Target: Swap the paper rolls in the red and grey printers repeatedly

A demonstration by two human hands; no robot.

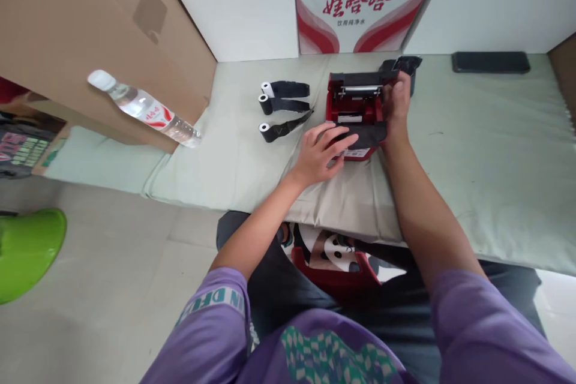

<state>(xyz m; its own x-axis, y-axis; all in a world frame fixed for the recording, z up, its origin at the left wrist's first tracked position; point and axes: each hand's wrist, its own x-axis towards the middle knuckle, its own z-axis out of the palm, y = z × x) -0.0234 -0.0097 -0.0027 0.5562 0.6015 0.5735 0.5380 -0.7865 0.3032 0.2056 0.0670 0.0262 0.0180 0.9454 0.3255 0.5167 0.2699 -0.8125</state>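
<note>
A small red and black receipt printer stands on the cloth-covered surface with its lid up and its roll compartment exposed. My right hand wraps around its right side, the fingertips near the raised lid. Spread fingers of my left hand lie across the black front edge of the printer, touching it from the left. Left of the printer, three small paper rolls lie in a column, each with a dark tail unrolled to the right: the upper roll, the middle roll and the lower roll.
Behind the printer is a dark object, partly hidden. A black phone-like slab lies at the back right. A water bottle is at the left by a cardboard box. White boxes line the back. A green seat stands on the floor.
</note>
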